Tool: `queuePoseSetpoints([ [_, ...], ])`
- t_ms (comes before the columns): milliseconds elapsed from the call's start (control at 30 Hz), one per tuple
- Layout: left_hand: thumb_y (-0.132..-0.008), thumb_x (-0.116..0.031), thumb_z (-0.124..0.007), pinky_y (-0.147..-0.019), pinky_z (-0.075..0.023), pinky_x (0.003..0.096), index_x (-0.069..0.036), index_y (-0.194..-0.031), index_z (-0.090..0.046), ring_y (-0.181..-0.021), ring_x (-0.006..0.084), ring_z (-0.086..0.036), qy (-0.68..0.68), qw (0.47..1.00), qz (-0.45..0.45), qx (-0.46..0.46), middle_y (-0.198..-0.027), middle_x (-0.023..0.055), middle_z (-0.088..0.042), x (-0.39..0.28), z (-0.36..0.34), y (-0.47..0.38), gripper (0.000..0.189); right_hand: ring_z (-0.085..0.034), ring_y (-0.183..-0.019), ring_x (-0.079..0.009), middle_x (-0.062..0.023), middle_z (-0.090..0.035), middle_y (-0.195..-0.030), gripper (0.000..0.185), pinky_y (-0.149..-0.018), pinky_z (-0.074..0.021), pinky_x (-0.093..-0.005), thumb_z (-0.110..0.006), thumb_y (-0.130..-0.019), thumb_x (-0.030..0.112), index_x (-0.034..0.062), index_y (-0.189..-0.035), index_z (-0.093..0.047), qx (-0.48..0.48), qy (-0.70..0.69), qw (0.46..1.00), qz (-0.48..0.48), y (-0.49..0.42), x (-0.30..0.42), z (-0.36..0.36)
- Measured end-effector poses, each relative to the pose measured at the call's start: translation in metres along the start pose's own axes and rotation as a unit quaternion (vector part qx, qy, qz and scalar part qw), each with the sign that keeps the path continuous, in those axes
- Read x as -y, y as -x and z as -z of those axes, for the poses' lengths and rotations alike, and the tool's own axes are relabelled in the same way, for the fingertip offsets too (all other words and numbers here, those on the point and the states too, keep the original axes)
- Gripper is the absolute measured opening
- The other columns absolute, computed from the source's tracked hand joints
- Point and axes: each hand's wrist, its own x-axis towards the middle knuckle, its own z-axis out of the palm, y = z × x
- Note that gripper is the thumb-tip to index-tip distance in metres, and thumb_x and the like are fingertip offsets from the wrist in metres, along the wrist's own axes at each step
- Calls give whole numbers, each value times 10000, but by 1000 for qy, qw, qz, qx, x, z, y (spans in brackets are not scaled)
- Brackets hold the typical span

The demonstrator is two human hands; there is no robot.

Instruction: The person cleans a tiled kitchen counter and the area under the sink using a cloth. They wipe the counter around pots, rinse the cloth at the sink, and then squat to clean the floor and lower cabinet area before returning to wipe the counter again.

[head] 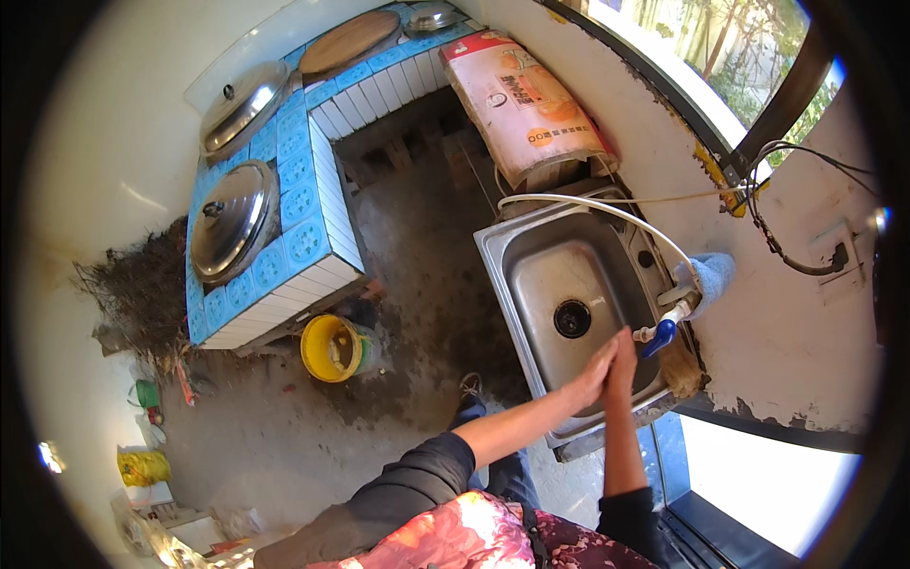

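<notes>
My left hand (593, 373) and my right hand (623, 363) are pressed palm against palm over the right side of a stainless steel sink (561, 284). Their fingers are straight and point towards a white tap with a blue lever handle (661, 336). The fingertips are just beside the tap's spout. I see no object in either hand, though the space between the palms is hidden. A round black drain strainer (572, 318) sits in the sink's floor, left of my hands. No stream of water can be made out.
A white hose (604, 205) arches over the sink to a blue cloth (713, 279) around the pipe. A printed carton (530, 107) stands beyond. Left are a blue-tiled stove (303, 238) with metal-lidded pots (231, 220), a yellow bucket (330, 348) and a brushwood pile (146, 291).
</notes>
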Motion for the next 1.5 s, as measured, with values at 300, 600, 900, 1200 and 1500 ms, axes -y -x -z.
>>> queuePoseSetpoints([
  [300, -995, -473, -442, -1032, -379, 333, -215, -1491, -331, -1204, 169, -475, 6, 999, 43, 26, -1392, -23, -472, 6, -16, 1, 569, -442, -1283, -208, -122, -457, -1420, 603, -1068, -320, -301, -483, -987, 360, -11, -1444, -353, -26, 11, 998, -53, -11, 30, 7],
  [600, -1013, -437, -401, -1119, -274, 337, -135, -1467, -360, -1361, 165, -340, 17, 1000, 16, 18, -1465, 28, -413, 19, -12, -6, 547, -496, -912, -136, -37, -560, -1064, 552, -824, -414, -275, -471, -985, 435, 7, -1332, -489, -5, 60, 991, -116, -43, -10, 35],
  [900, -989, -498, -441, -1016, -373, 325, -152, -1439, -411, -1252, 149, -437, 5, 999, -31, -20, -1405, -1, -460, 10, -21, 0, 568, -406, -1272, -185, -92, -393, -1448, 554, -1021, -332, -304, -443, -961, 271, -3, -1434, -357, 1, 56, 996, -63, -30, 5, 19],
  [1200, -986, -471, -456, -1053, -350, 330, -166, -1454, -401, -1267, 164, -439, 43, 998, 46, -20, -1432, 2, -453, 9, -10, -17, 562, -398, -1313, -212, -126, -393, -1471, 603, -1057, -324, -327, -450, -989, 352, -8, -1458, -333, 16, 126, 992, 23, -29, -13, 27],
  [1500, -996, -485, -427, -1100, -297, 314, -105, -1467, -354, -1342, 145, -355, 18, 999, 9, -38, -1492, 41, -371, 0, -1, -29, 610, -349, -1359, -238, -150, -358, -1493, 569, -1103, -273, -331, -446, -1008, 307, 0, -1469, -314, 24, 121, 992, 5, -13, 8, 17],
])
